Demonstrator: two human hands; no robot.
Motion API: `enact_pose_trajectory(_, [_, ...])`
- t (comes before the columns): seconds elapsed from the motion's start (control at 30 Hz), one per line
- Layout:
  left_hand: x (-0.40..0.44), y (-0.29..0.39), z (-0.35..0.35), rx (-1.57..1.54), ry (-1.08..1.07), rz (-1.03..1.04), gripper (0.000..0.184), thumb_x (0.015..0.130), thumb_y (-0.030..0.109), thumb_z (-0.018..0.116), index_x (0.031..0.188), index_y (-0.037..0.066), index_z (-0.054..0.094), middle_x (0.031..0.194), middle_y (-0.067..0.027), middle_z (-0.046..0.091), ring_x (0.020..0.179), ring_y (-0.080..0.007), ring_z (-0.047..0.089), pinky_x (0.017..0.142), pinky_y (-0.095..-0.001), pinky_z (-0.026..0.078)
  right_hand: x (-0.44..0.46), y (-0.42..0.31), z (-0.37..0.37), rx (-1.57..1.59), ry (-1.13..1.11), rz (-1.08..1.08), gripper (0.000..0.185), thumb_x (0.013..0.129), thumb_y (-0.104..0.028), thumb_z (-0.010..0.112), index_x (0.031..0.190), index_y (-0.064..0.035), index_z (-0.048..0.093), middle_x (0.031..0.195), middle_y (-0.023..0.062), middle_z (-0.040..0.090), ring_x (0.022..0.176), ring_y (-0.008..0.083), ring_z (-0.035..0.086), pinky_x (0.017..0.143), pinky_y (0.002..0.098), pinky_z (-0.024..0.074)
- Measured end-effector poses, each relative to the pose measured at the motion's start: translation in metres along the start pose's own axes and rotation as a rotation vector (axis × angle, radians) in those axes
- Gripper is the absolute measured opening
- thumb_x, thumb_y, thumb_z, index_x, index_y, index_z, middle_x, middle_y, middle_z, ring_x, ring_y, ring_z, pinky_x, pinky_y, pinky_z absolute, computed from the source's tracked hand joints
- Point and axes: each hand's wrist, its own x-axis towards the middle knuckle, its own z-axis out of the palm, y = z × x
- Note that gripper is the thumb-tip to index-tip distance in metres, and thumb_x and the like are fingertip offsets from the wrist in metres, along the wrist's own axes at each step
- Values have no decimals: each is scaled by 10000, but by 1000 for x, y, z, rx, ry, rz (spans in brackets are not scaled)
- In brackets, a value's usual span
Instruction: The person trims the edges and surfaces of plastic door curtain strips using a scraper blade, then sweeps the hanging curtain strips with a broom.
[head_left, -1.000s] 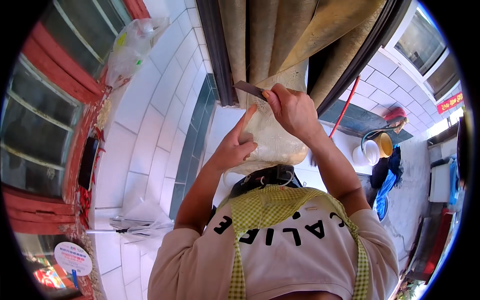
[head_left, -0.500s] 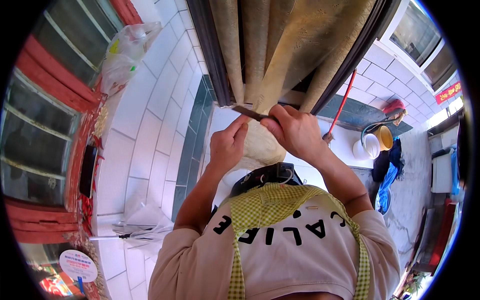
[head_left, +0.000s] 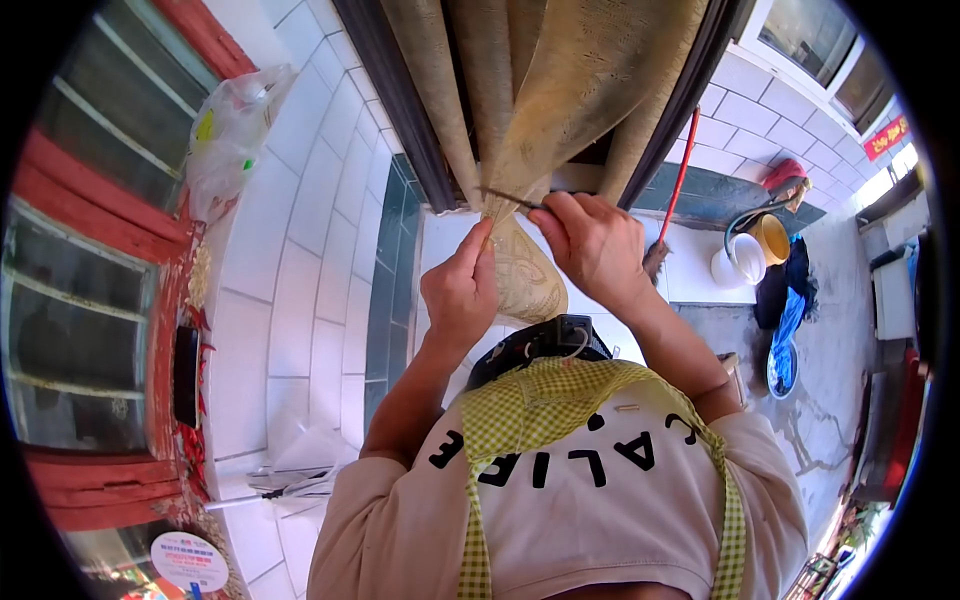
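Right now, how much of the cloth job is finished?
Gathering looks done: the cloth narrows at the left hand. In progress: the right hand holds a dark blade across it. Left, probably: cutting, since the cloth seems joined there.

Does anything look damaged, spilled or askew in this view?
The red window frame on the left looks worn, its paint chipped and flaking along the edge. At right, dark branching marks cross the grey floor; cracks or wet streaks, I can't tell which. Otherwise, nothing obviously stands out.
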Motion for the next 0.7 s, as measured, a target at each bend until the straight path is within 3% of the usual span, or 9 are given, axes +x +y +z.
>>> enact_pose_trajectory(0.17, [6, 1, 2, 54, -23, 30, 274, 843, 71, 591, 1112, 50, 637, 679, -165, 625, 534, -273, 611, 495, -330, 454, -3, -1, -11, -23, 21, 109, 228, 838, -339, 632, 743, -139, 579, 595, 50, 555, 548, 242, 595, 440, 374, 447])
enact_pose_trajectory(0.23, [8, 0, 5, 86, -2, 122, 263, 868, 43, 560, 1120, 18, 632, 689, -190, 624, 486, -193, 567, 479, -298, 428, -15, -14, -14, 62, -36, 61, 231, 835, -341, 634, 743, -138, 571, 619, 46, 563, 550, 238, 599, 448, 375, 457])
enact_pose_trajectory(0.53, [13, 7, 14, 125, -27, 160, 250, 849, 39, 580, 1090, 12, 645, 717, -207, 628, 509, -279, 591, 485, -319, 445, -31, -7, -7, 18, 4, 113, 217, 817, -335, 650, 747, -139, 587, 592, 35, 520, 545, 234, 583, 449, 358, 454])
enact_pose_trajectory(0.7, [15, 9, 18, 48, -58, 163, 249, 851, 36, 577, 1090, 15, 643, 710, -216, 619, 517, -267, 603, 492, -318, 451, -23, 9, -12, -55, 96, 226, 199, 820, -325, 653, 774, -137, 606, 593, 41, 537, 542, 243, 583, 446, 357, 442])
